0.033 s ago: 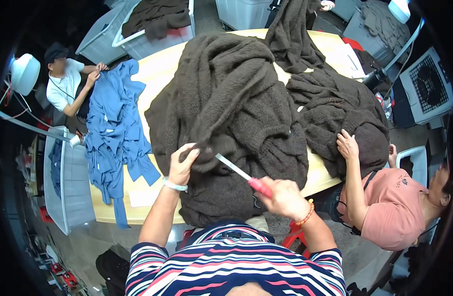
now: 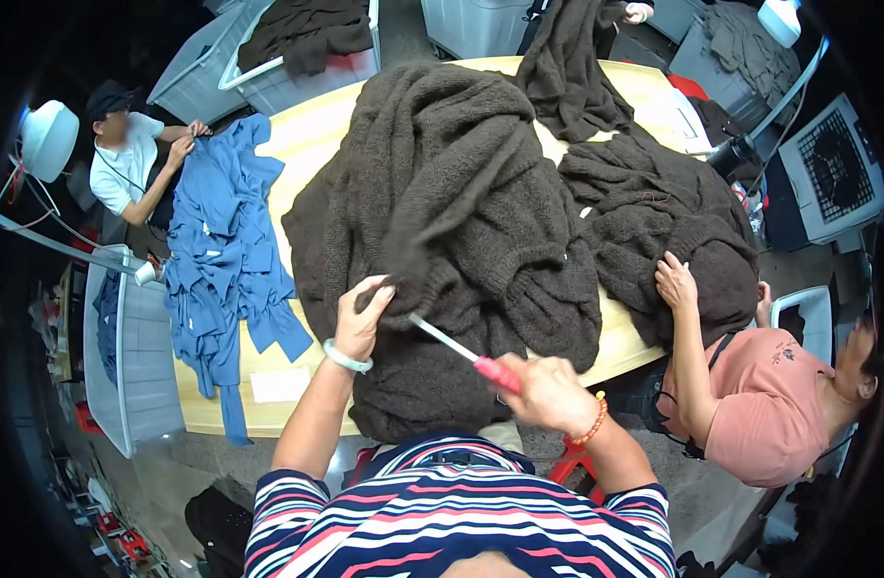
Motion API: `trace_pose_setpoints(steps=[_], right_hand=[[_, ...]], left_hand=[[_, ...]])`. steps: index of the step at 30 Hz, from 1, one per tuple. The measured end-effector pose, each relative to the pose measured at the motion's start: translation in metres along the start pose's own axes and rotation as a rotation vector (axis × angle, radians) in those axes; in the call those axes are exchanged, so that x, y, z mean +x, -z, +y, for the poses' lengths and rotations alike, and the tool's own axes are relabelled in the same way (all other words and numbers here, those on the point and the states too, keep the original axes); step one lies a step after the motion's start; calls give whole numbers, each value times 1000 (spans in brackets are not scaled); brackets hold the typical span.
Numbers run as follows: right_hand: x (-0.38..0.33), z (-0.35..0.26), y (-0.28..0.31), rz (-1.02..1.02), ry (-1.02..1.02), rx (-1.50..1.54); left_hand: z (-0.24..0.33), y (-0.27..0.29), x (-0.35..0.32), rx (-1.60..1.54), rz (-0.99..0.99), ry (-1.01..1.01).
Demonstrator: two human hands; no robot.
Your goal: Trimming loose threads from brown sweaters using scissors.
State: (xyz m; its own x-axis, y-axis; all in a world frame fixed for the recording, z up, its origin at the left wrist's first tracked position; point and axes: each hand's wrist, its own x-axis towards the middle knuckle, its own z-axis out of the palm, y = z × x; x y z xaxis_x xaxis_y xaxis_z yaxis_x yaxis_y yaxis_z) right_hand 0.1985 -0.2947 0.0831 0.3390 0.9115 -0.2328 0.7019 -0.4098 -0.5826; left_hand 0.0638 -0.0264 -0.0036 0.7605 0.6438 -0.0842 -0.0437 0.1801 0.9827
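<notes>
A large heap of dark brown knit garments [image 2: 432, 164] lies in front of me on the pale yellow table [image 2: 302, 125]. My left hand [image 2: 358, 318], a pale bangle at its wrist, pinches an edge of the brown knit near the heap's front left. In my right hand [image 2: 555, 393] is a red-handled tool [image 2: 498, 372] with a straight, thin metal shaft. The shaft points up and left, and its end reaches the knit just right of my left fingers. I cannot make out the tip's exact shape.
Blue garments [image 2: 216, 231] cover the table's left side, where a co-worker [image 2: 124, 154] handles them. On the right, another co-worker [image 2: 765, 405] has a hand on a second brown knit pile [image 2: 654, 193]. Bins [image 2: 139, 376] stand around the table. A white paper [image 2: 280, 385] lies near its front.
My right hand and the tool have shifted slightly left and toward me. The knit just above my left fingers has moved and is blurred. My left hand still grips the knit.
</notes>
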Motion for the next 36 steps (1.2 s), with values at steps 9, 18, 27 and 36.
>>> trace_pose_setpoints(steps=[9, 18, 27, 36], right_hand=[[-7, -23, -1, -4, 76, 24], [1, -22, -5, 164, -94, -3], [4, 0, -20, 354, -140, 65], [5, -3, -17, 389, -123, 39]], left_hand=[[0, -5, -6, -412, -49, 197], [16, 1, -5, -426, -93, 239], [51, -3, 34, 1173, 132, -684], [37, -4, 74, 714, -96, -247]])
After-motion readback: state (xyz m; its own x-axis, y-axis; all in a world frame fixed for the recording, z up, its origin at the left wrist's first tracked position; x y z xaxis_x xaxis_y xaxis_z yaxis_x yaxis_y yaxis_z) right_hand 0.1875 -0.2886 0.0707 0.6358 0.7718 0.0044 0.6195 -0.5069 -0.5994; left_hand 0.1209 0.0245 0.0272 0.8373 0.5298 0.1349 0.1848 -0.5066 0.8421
